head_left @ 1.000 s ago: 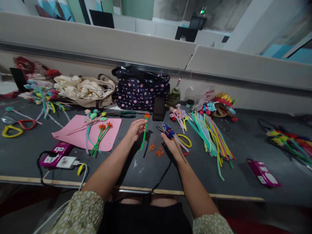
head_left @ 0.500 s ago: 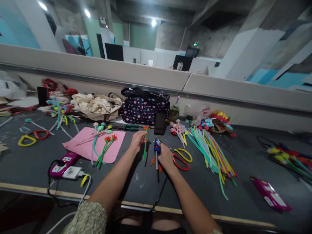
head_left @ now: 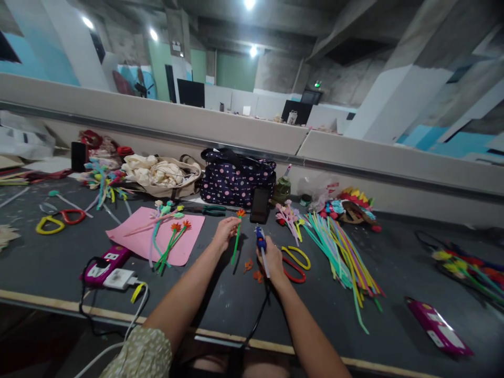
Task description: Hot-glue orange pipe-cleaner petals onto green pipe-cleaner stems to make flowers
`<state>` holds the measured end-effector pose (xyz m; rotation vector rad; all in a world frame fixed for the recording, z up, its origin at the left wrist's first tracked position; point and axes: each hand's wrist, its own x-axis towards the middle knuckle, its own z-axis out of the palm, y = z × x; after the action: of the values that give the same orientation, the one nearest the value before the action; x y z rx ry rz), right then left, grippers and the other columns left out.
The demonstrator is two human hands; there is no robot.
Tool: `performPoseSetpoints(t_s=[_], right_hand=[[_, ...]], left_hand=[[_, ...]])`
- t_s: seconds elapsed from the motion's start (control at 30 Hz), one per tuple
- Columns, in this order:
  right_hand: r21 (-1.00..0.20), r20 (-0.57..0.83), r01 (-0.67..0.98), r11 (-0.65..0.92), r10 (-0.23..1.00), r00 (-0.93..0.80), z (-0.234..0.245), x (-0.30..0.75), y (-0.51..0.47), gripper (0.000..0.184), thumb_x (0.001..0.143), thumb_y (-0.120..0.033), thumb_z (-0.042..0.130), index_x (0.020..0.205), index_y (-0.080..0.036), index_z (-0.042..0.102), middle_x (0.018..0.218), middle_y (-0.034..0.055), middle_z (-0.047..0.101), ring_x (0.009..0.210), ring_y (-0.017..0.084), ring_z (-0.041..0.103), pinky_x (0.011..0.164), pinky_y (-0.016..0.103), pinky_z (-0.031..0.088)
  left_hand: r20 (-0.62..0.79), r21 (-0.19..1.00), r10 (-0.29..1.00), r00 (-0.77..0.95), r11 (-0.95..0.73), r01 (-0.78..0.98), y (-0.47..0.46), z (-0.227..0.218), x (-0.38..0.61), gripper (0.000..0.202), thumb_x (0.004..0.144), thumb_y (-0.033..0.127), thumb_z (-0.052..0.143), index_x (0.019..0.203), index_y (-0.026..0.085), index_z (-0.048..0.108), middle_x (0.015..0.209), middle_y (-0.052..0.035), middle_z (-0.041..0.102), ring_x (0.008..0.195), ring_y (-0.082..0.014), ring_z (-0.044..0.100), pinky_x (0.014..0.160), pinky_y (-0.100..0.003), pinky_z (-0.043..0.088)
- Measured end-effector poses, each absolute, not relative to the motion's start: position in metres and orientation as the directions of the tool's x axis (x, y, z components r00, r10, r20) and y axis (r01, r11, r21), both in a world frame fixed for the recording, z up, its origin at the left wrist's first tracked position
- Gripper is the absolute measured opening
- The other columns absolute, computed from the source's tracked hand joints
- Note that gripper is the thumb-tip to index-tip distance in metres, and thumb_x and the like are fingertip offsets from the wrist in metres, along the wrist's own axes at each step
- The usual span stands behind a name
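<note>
Pinched in my left hand (head_left: 227,232) is a pipe-cleaner flower (head_left: 237,241) with an orange head and a green stem, held nearly upright. My right hand (head_left: 271,257) grips a blue glue gun (head_left: 260,239); a whitish glue stick (head_left: 265,262) sticks out of its back, and its nozzle points away from me, a little right of the flower. On the table between my hands lie small orange pipe-cleaner pieces (head_left: 258,275). Beside my right hand rest scissors (head_left: 297,257) with one yellow and one red handle. Finished-looking orange flowers (head_left: 171,245) lie on a pink sheet (head_left: 189,239).
A bundle of coloured pipe cleaners (head_left: 350,252) lies to the right, with pink flowers (head_left: 289,215) beside it. A phone (head_left: 260,205) leans against a dotted bag (head_left: 236,178) at the back. Purple power strips (head_left: 96,273) sit left and right. The gun's black cord (head_left: 258,320) crosses the front edge.
My right hand has turned the glue gun so its back end swings right, uncovering the orange pieces. The flower tilts slightly more. The whole view has shifted down a little.
</note>
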<state>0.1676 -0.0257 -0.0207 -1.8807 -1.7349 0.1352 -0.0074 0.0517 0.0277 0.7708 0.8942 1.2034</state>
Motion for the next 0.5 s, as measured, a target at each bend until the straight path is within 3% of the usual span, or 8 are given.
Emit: performPoseSetpoints(t_s=[0.13,0.23,0.37,0.5], right_hand=[[-0.793,0.335,0.605,0.07,0.88,0.337,-0.019,0.176,-0.024,0.02,0.081,-0.041,0.057,0.086,-0.022,0.058,0.065,-0.0033,0.057,0.059,0.016,0.053,0.059,0.025,0.04],[-0.951,0.221,0.295,0.087,0.861,0.458,-0.018,0.177,-0.02,0.029,0.073,-0.048,0.062,0.08,-0.02,0.059,0.063,-0.0033,0.057,0.055,0.015,0.051,0.054,0.026,0.043],[-0.995,0.104,0.05,0.092,0.9,0.424,-0.012,0.178,-0.02,0.039,0.066,-0.048,0.069,0.088,-0.017,0.067,0.074,0.0016,0.065,0.058,0.014,0.058,0.05,0.024,0.046],[-0.987,0.072,-0.098,0.13,0.889,0.453,-0.004,0.178,-0.023,0.037,0.059,-0.045,0.078,0.081,-0.018,0.065,0.082,0.0044,0.069,0.068,0.016,0.066,0.052,0.022,0.05]], left_hand=[[-0.163,0.884,0.967,0.196,0.231,-0.405,0.052,0.025,-0.006,0.032,0.051,0.032,0.086,0.068,0.015,0.064,0.052,0.0049,0.053,0.043,-0.0051,0.043,0.044,-0.017,0.033],[-0.189,0.886,0.955,0.229,0.266,-0.379,0.05,0.025,-0.004,0.034,0.051,0.032,0.087,0.069,0.016,0.064,0.049,0.0066,0.05,0.042,-0.0048,0.042,0.044,-0.017,0.033],[-0.212,0.883,0.93,0.3,0.314,-0.348,0.048,0.026,-0.003,0.034,0.051,0.032,0.088,0.069,0.015,0.064,0.049,0.006,0.051,0.041,-0.0049,0.042,0.045,-0.018,0.035],[-0.236,0.877,0.904,0.358,0.357,-0.322,0.045,0.026,0.0,0.033,0.048,0.029,0.089,0.066,0.015,0.065,0.052,0.004,0.055,0.044,-0.0063,0.046,0.046,-0.018,0.036]])
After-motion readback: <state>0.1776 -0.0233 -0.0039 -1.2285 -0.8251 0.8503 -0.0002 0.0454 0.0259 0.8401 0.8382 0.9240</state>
